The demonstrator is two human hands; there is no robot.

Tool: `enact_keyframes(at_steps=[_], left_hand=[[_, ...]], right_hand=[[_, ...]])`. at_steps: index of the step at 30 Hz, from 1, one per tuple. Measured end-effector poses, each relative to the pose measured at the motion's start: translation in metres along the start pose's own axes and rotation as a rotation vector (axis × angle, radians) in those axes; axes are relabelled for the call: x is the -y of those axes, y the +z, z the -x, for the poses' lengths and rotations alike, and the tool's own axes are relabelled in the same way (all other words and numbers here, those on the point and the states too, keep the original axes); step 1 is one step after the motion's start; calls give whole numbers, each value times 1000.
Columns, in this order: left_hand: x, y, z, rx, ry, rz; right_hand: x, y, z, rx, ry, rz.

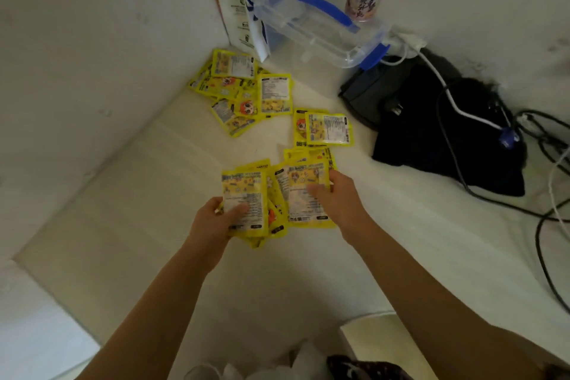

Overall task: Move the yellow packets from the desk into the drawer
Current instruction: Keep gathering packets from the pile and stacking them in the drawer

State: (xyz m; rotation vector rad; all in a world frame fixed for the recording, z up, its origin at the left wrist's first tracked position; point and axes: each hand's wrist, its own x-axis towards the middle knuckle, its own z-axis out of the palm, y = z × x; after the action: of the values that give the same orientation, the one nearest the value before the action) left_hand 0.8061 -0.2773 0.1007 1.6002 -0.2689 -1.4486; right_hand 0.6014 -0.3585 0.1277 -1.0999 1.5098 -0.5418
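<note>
The left hand (216,219) grips a fanned stack of flat yellow printed foil packets (245,199), thumb pressed across the top one and fingers curled beneath. The right hand (336,194) pinches a second yellow packet (308,191) by its right edge, thumb on the face, just beside the left-hand stack and lying over a few more packets at the middle of the desk.

The likeliest trouble is the fan itself — the glossy packets sit askew in the left hand, and adding another could let the lower ones slide out and fall past the front edge of the desk. A one-edge pinch may also let the right-hand packet droop or drag its neighbours along. The drawer is not in view, so the carry ends somewhere unseen.

More remain: a pair of yellow packets (327,131) further back, and a loose heap of yellow packets (246,92) in the desk's far left corner against the wall.

The cream-white desk (154,194) meets plain white walls at left and rear. Along the rear edge stand a clear plastic lidded box with blue clips (317,28), a white paper bag (243,3) and a printed cup (364,0). Toward the right edge lie a black cloth bag (431,133) and black and white cables (539,163) — a snag risk only if a hand strays there.
</note>
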Motion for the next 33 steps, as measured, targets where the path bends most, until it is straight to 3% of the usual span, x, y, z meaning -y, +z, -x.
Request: enact_keyframes(at_steps=[12, 21, 33], left_hand=[[54, -12, 78, 226, -52, -210], [108, 40, 122, 451, -62, -481], [207, 100, 226, 755, -137, -670]], right_hand=[[-90, 5, 140, -292, 142, -96], [-149, -40, 243, -565, 218, -267], [-255, -78, 388, -846, 302, -501]])
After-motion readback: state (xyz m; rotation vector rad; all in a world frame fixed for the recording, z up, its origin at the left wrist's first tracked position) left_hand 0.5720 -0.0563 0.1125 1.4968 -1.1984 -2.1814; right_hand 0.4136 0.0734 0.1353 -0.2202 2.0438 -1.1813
